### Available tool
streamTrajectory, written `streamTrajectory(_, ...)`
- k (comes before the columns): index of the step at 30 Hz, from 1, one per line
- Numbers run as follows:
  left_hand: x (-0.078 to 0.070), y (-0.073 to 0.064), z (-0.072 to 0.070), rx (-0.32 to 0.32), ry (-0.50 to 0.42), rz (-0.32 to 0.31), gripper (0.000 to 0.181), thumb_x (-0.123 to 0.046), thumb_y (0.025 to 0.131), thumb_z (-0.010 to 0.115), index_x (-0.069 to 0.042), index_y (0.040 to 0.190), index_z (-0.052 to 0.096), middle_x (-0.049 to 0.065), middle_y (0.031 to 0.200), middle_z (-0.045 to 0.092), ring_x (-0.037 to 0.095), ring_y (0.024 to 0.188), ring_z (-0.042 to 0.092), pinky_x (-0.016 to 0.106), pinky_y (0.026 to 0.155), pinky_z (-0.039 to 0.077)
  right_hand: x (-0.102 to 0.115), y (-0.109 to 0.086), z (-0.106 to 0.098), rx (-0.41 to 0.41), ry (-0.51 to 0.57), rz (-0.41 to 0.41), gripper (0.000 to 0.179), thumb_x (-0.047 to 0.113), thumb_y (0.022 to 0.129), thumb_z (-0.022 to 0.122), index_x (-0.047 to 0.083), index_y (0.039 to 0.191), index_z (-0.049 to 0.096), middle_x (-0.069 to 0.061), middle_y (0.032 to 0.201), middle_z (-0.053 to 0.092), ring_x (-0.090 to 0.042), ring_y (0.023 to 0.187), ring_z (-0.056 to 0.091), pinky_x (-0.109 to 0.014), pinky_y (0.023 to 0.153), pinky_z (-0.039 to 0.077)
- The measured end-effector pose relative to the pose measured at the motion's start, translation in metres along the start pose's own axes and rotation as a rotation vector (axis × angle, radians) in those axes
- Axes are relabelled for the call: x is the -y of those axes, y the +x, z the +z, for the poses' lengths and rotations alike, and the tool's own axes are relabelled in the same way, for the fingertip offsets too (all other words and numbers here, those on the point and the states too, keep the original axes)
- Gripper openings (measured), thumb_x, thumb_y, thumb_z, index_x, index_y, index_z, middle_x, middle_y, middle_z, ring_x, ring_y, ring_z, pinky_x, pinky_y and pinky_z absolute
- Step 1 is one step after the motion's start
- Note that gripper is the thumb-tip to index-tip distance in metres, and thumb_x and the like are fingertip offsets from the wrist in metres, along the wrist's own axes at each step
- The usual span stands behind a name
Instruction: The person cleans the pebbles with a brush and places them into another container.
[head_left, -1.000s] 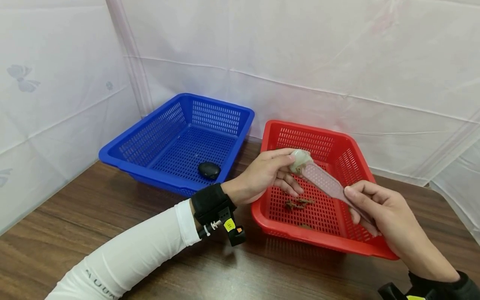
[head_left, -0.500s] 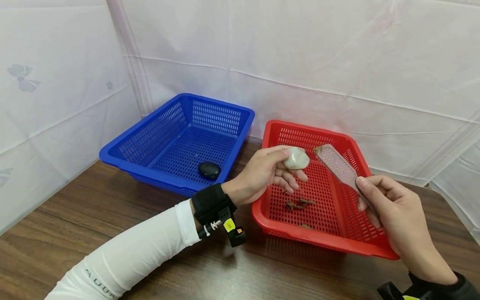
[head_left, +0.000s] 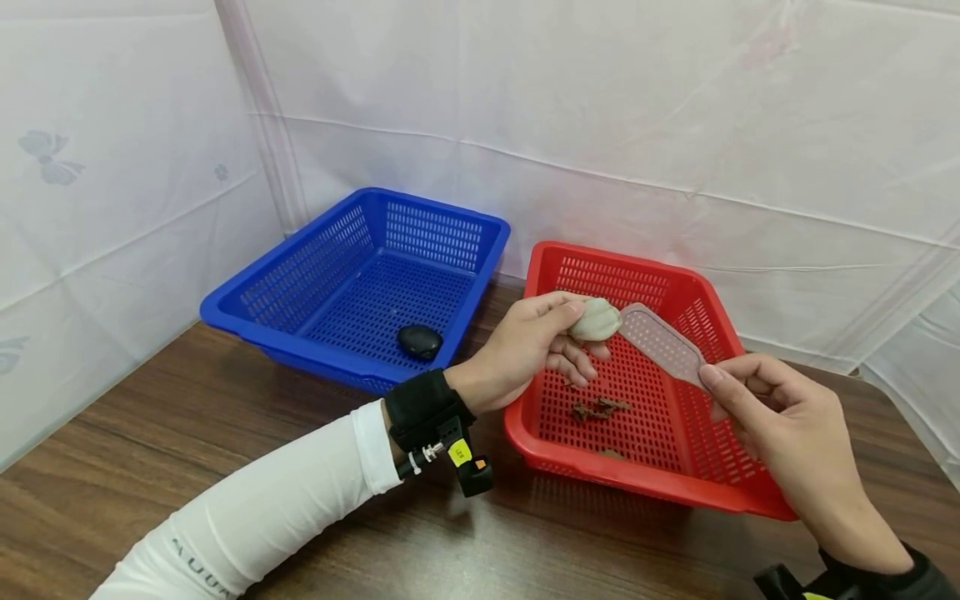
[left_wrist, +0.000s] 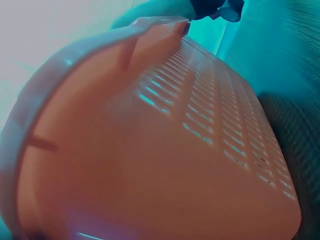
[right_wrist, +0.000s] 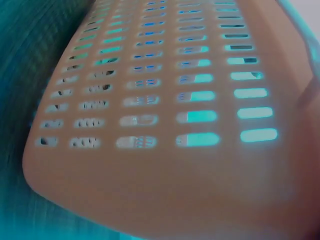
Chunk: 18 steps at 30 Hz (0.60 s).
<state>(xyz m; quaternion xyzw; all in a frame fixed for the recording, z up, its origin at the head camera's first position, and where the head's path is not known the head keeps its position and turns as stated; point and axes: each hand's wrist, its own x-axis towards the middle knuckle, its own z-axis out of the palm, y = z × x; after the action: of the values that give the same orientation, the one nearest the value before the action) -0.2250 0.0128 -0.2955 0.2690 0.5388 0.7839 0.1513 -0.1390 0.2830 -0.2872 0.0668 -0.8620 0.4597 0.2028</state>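
Over the red basket [head_left: 660, 482], my left hand [head_left: 536, 342] pinches a pale greenish-white pebble [head_left: 597, 320] between thumb and forefinger, its other fingers loosely bent below. My right hand [head_left: 783, 417] holds the narrow end of a flat, translucent pinkish paddle-shaped tool [head_left: 663, 343] with a dotted face. The tool's rounded tip is right at the pebble's right edge; whether they touch I cannot tell. Brown scraps [head_left: 600, 408] lie on the basket floor below. Neither hand shows in the wrist views, which are filled by the perforated basket wall [left_wrist: 150, 170], off-coloured there.
A blue basket [head_left: 255, 321] stands to the left, with a shiny black stone [head_left: 420, 341] in its near right corner. Both baskets rest on a brown wooden table [head_left: 480, 550]. Pale sheeting [head_left: 600, 125] hangs behind and at the sides.
The tool lay against the pebble a second ago, then swung away right with a brown clump at its tip. Now it is back beside the pebble, which has turned; the clump is out of sight.
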Motion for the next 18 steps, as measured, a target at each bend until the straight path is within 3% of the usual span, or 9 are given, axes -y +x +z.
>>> streamTrajectory(3,-0.0005,0.0000,0.0004,-0.012,-0.015,-0.010,0.036,-0.013,0.117,0.038,0.012,0.137,0.055,0.022,0.099,0.074,0.015,0.069,0.071,0.027,0.066,0.061,-0.0007,0.0013,-0.0003,-0.012,0.195,0.023,0.013,0.009,0.101,0.074,-0.003,0.100,0.070,-0.008,0.070,0.064,-0.018,0.048,0.042,-0.037,0.039,0.028)
streamTrajectory(6,-0.0005,0.0006,0.0005,-0.016,-0.011,-0.015,0.034,-0.011,0.117,0.039,0.011,0.138,0.054,0.027,0.104,0.073,0.015,0.069,0.072,0.027,0.067,0.062,-0.0010,0.0013,-0.0009,0.015,0.281,0.016,0.006,0.002,0.102,0.071,-0.004,0.100,0.070,-0.010,0.070,0.062,-0.020,0.046,0.039,-0.038,0.038,0.024)
streamTrajectory(9,0.0000,0.0013,0.0002,-0.011,-0.001,-0.019,0.034,-0.011,0.117,0.039,0.010,0.140,0.053,0.034,0.112,0.071,0.014,0.071,0.072,0.026,0.069,0.062,-0.0009,0.0005,-0.0019,0.082,0.161,0.009,0.007,0.008,0.104,0.070,0.001,0.103,0.071,-0.009,0.072,0.063,-0.020,0.047,0.042,-0.038,0.038,0.028)
streamTrajectory(12,0.0004,0.0021,-0.0003,0.001,0.004,-0.023,0.034,-0.012,0.117,0.039,0.008,0.142,0.052,0.035,0.116,0.069,0.014,0.072,0.072,0.027,0.071,0.063,-0.0016,0.0014,-0.0024,0.089,0.100,0.042,0.017,0.016,0.105,0.071,-0.001,0.105,0.070,-0.010,0.073,0.063,-0.020,0.048,0.043,-0.039,0.038,0.030)
streamTrajectory(14,0.0002,0.0022,-0.0008,0.011,0.001,-0.027,0.035,-0.012,0.117,0.040,0.007,0.143,0.052,0.033,0.117,0.070,0.014,0.074,0.073,0.027,0.072,0.063,-0.0026,0.0027,-0.0020,0.061,0.127,0.070,0.020,0.018,0.104,0.072,-0.002,0.105,0.070,-0.008,0.072,0.064,-0.020,0.047,0.042,-0.039,0.039,0.029)
streamTrajectory(18,0.0001,0.0022,-0.0007,0.021,0.000,-0.028,0.035,-0.012,0.117,0.040,0.007,0.144,0.052,0.033,0.118,0.069,0.015,0.074,0.073,0.028,0.073,0.063,-0.0055,0.0036,-0.0016,0.023,0.318,0.048,0.016,0.008,0.104,0.071,-0.007,0.102,0.067,-0.008,0.071,0.063,-0.020,0.045,0.038,-0.039,0.039,0.022)
